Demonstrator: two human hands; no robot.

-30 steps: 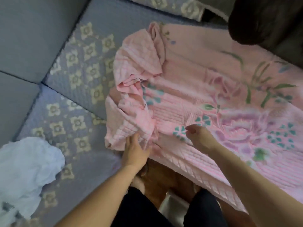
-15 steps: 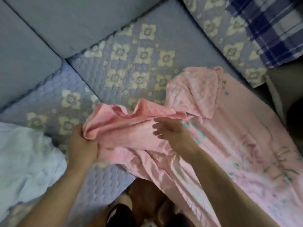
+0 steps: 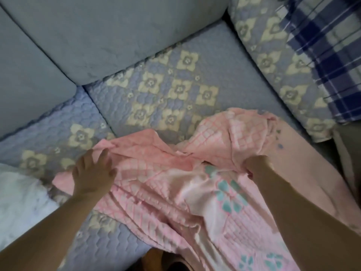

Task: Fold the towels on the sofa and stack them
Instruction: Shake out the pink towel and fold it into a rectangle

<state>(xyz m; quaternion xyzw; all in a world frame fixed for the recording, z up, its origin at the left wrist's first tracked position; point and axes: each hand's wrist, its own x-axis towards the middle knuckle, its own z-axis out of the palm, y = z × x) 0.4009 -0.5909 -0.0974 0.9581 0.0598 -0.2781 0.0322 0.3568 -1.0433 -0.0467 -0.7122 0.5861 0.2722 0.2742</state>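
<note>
Your left hand lies flat with fingers spread on the rumpled pink checked towel on the quilted blue floral sofa seat, while your right hand grips its far-right folds.

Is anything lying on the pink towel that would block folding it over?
Nothing visible does. Only the left hand resting flat and the right hand gripping touch the pink towel; the white towel lies beside it.

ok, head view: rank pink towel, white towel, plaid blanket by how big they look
1. pink towel, clearly largest.
2-3. plaid blanket and white towel: similar visible patches, both cut off by the frame, so no ranking.
</note>
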